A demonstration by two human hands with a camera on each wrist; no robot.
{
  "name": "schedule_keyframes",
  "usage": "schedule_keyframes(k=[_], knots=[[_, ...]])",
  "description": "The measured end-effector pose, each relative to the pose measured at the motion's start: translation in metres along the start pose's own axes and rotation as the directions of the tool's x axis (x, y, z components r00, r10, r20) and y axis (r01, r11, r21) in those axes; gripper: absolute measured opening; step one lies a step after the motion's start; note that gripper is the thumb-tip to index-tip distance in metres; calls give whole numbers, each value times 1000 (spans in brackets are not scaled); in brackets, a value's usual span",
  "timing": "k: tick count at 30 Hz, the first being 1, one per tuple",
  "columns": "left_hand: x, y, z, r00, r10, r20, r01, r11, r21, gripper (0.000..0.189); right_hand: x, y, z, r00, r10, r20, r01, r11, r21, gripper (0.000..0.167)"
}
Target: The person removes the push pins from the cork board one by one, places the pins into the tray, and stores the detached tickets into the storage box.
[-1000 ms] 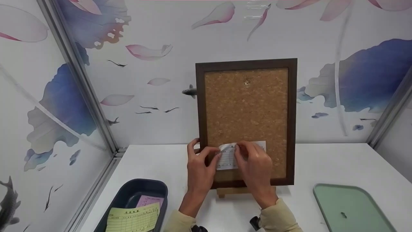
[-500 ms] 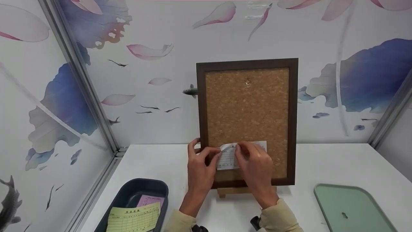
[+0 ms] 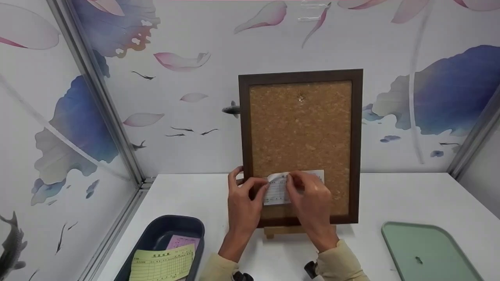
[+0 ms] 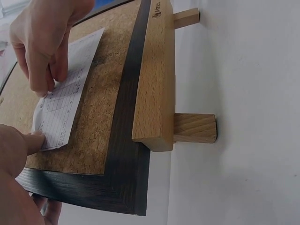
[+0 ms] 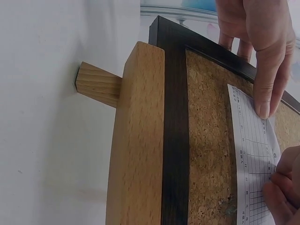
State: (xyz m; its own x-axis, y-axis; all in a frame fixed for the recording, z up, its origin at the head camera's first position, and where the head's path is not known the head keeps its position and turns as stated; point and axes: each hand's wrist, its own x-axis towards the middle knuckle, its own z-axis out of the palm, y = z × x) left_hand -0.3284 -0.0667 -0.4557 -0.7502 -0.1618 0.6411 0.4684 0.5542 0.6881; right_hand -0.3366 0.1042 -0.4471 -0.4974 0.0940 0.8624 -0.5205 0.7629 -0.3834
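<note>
A framed cork board point(image 3: 300, 128) leans upright on a wooden stand point(image 4: 157, 79). Against its lower part lies a white printed paper slip point(image 3: 276, 193), its top edge curling forward between the hands. My left hand point(image 3: 244, 207) pinches the slip's upper left corner with thumb and index finger; other fingers reach behind the frame's left side. My right hand point(image 3: 312, 207) has thumb and index finger together at the middle of the top edge, pinching there. Whether anything small sits between those fingertips is hidden. The right wrist view shows the slip's printed lines point(image 5: 251, 159) close up.
At the left, a dark blue bin point(image 3: 160, 230) holds a yellow form point(image 3: 162, 263) and a pink one point(image 3: 181, 242). A green tray point(image 3: 425, 238) at the right bears a small dark object point(image 3: 418, 260). A patterned wall stands behind the white table point(image 3: 390, 195).
</note>
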Motion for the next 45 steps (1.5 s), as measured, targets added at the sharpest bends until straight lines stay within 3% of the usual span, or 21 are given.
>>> schedule_keyframes(k=[22,33,45], knots=[[-1,2,-2,1000,-11,-23,11,1000,16,6,-5,1,1,999,-28,-17,29,999,36,12],[-2,4,-2,999,-9,-36,9,1000,-12,10,-6,2,-5,999,-36,7,36,996,80,14],[-2,6,-3,999,-7,-53,7,1000,2,11,-13,6,-14,998,-55,29,53,997,57,18]])
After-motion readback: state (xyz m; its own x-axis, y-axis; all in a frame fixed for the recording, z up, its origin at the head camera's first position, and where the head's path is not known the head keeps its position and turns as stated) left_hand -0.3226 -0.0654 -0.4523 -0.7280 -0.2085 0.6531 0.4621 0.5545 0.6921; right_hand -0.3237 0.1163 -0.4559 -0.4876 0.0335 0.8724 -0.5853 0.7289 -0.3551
